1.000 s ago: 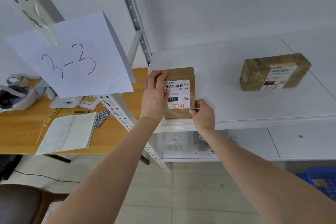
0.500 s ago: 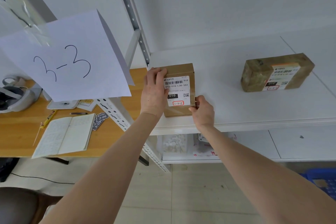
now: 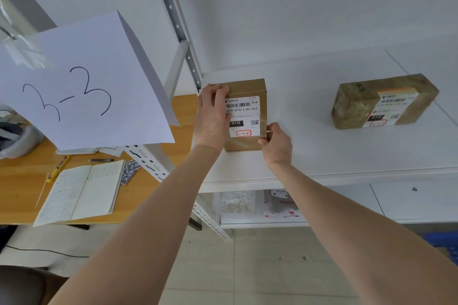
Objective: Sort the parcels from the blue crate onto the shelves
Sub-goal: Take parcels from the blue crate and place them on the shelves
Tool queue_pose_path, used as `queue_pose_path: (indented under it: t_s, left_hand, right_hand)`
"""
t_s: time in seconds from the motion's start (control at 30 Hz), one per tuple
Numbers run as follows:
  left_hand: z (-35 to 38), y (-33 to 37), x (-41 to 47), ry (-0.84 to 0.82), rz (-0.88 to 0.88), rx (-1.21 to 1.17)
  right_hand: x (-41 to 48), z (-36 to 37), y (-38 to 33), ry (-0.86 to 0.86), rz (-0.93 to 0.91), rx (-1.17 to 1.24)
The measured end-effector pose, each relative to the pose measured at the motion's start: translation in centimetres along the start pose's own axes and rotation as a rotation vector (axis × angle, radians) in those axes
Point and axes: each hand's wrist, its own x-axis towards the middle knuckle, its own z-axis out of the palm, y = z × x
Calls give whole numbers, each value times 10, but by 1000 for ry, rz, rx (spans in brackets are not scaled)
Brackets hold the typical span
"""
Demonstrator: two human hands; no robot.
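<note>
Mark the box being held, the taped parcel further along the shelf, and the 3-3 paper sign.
cardboard box [image 3: 247, 88]: head view, bare cardboard above label.
taped parcel [image 3: 354, 104]: head view, its left end.
3-3 paper sign [image 3: 99, 57]: head view, blank area above numerals.

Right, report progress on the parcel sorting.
Done: one taped parcel lies on the white shelf. In hand: left hand and right hand hold a labelled cardboard box resting on that shelf, not yet released. Left: letting go; the blue crate shows only a corner, so its contents cannot be seen.
</note>
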Motion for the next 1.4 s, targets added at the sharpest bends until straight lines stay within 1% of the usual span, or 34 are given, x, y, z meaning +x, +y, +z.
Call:
queue_pose_path:
  t_s: [0.43, 0.7, 1.0, 1.2, 1.4]
  left_hand:
    - [12, -5, 19, 18, -8, -17]
    - [8, -4, 18, 1, -2, -6]
    - [-5, 0, 20, -36, 21, 112]
    - [-6, 0, 18, -30, 57, 75]
    - [-3, 2, 16, -18, 42, 52]
  right_hand:
    - [21, 7, -2, 14, 7, 27]
    - [17, 2, -5, -30, 14, 0]
    - [9, -10, -12, -68, -5, -62]
    - [8, -10, -11, -70, -13, -69]
    - [7, -6, -11, -45, -10, -51]
